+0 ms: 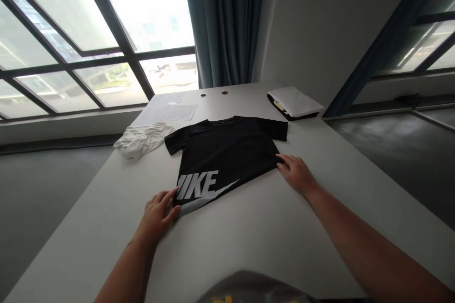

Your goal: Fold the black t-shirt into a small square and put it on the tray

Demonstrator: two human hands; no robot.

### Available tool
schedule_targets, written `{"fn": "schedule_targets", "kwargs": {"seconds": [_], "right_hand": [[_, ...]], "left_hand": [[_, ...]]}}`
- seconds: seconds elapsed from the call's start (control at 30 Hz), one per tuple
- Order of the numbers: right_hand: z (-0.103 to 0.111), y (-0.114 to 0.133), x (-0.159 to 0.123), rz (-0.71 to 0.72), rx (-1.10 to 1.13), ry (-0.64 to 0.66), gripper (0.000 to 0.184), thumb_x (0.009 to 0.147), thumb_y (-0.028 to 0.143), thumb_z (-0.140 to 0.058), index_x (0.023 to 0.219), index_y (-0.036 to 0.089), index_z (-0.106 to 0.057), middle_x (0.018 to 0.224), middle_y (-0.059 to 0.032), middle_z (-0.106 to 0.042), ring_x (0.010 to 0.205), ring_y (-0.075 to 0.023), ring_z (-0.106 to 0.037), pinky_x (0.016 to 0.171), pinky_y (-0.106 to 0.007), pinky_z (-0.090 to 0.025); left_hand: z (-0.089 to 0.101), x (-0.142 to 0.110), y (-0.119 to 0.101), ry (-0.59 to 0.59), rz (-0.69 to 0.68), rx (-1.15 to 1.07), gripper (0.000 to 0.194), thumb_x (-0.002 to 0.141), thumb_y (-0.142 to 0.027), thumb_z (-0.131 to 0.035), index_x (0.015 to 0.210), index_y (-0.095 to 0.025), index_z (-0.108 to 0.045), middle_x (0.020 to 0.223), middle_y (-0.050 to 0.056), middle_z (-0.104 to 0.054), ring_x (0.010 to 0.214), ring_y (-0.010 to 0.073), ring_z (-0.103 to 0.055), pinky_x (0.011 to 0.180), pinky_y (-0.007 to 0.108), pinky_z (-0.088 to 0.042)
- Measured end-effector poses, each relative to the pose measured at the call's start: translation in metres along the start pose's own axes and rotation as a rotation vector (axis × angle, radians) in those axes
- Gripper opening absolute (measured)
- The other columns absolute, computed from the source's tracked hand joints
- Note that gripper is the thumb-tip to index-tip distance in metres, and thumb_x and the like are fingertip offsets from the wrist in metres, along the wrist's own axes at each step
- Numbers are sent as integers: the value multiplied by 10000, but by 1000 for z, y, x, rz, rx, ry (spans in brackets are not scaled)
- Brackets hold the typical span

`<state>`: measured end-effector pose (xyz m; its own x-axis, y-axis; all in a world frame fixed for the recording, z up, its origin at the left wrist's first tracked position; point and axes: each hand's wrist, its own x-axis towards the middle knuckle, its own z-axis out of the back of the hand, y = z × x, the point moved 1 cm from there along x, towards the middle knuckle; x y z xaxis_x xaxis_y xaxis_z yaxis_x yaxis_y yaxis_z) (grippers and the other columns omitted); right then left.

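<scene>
A black T-shirt (227, 151) with large white lettering lies spread flat on the white table (249, 232), collar away from me. My left hand (159, 213) rests at its near left hem corner, thumb and fingers pinching the cloth edge. My right hand (296, 173) lies at the near right hem corner, fingers stretched flat on the fabric edge.
A crumpled white garment (142, 139) sits left of the shirt. Sheets of paper (167, 111) lie behind it. A folded white and black stack (293, 102) rests at the far right corner. Two round cable holes (213, 93) mark the back edge. Windows and a curtain stand beyond.
</scene>
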<state>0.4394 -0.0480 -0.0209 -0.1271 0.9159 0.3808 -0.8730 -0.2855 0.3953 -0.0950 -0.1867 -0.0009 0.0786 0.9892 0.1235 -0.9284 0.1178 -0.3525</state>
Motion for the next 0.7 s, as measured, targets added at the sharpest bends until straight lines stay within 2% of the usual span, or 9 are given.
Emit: {"fn": "schedule_targets", "kwargs": {"seconds": [0.17,0.37,0.53,0.7], "right_hand": [[-1,10,0,37,79,-4,500,927,334,-518,1402,243,-647,1272,-119,-705,1208,-335,-609,1110,-533,-461],[-10,7,6,142,92,53,576,864,231,-552,1435,217,-621,1305,-125,-688,1267,-316,-591,1150,-524,-446],[-13,7,18,105,110,15,507,855,178,-547,1344,215,-676,1232,-115,-723,1193,-298,-642,1093,-492,-497],[-11,7,23,38,208,-44,410,879,260,-569,1268,254,-701,1247,-92,-729,1116,-279,-695,1040,-464,-539]], "left_hand": [[-1,1,-11,40,-143,3,735,843,-483,-735,1537,-387,-511,1454,92,-597,1358,331,-554,1162,517,-459],[-6,8,-8,-62,-142,-33,695,867,-424,-676,1533,-314,-510,1519,102,-536,1348,303,-577,1156,471,-492],[-2,6,-13,-96,-156,8,556,887,-329,-613,1440,-273,-606,1353,107,-680,1286,311,-613,1133,510,-486],[0,7,-22,-118,-198,-68,412,908,-304,-554,1296,-288,-693,1169,84,-767,1162,277,-682,1124,479,-494]]}}
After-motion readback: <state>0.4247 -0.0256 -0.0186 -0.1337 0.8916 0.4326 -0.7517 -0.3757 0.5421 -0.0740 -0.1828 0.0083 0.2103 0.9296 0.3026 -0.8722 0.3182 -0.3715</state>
